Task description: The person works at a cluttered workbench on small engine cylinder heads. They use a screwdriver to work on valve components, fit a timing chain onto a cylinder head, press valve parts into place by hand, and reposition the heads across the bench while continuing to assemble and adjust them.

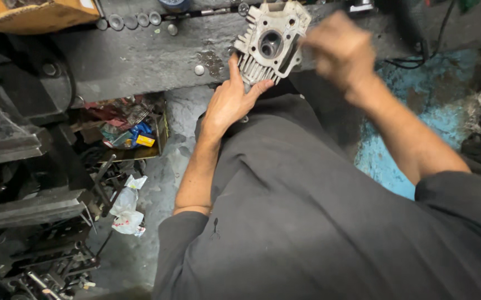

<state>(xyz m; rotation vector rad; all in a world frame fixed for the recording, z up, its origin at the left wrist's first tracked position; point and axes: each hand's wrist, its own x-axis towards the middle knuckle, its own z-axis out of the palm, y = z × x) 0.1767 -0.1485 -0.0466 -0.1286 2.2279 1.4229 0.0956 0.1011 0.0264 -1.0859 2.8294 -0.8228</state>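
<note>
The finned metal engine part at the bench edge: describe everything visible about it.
The finned metal engine part is a pale grey casting, dull and grimy, with cooling fins along its lower-left side, a large round bore in the middle and smaller holes near its corners. It sits tilted at the edge of the dark workbench. The left hand grips its lower finned edge; the blurred right hand is beside its right side, contact unclear.

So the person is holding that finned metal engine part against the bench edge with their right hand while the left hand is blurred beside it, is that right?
Not quite: the hands are swapped. In the head view the left hand holds the finned metal engine part against the bench edge, and it is the right hand that is blurred beside it.
</note>
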